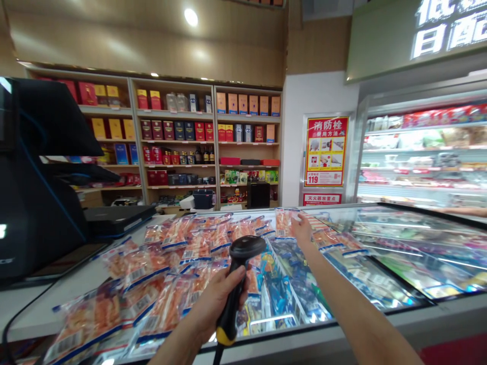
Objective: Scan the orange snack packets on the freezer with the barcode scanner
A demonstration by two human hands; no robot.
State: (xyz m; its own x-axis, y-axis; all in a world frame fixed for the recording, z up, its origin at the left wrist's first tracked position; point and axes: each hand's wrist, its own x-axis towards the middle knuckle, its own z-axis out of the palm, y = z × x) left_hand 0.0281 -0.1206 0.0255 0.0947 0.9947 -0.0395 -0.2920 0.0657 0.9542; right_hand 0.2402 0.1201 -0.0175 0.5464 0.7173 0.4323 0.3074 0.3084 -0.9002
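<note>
My left hand (218, 294) is wrapped round the handle of a black barcode scanner (247, 247) with a yellow band near its base. The scanner's head points away from me, above the packets. Stretched out to the far side of the freezer, my right hand (302, 228) pinches the right edge of a clear plastic food packet (283, 223) with orange-pink contents. Many similar packets (163, 304) with blue-edged labels and barcodes are spread over the counter and onto the freezer glass to the left. A few more packets (329, 238) rest on the glass right of my right hand.
A black checkout terminal (45, 177) stands on the white counter (23, 309) at left, its cable at the front. The glass-topped freezer (395, 238) runs right, with bagged goods inside. Behind are shelves of boxes (178, 131), a red-and-yellow notice (326, 152) and a lit chiller (426, 147).
</note>
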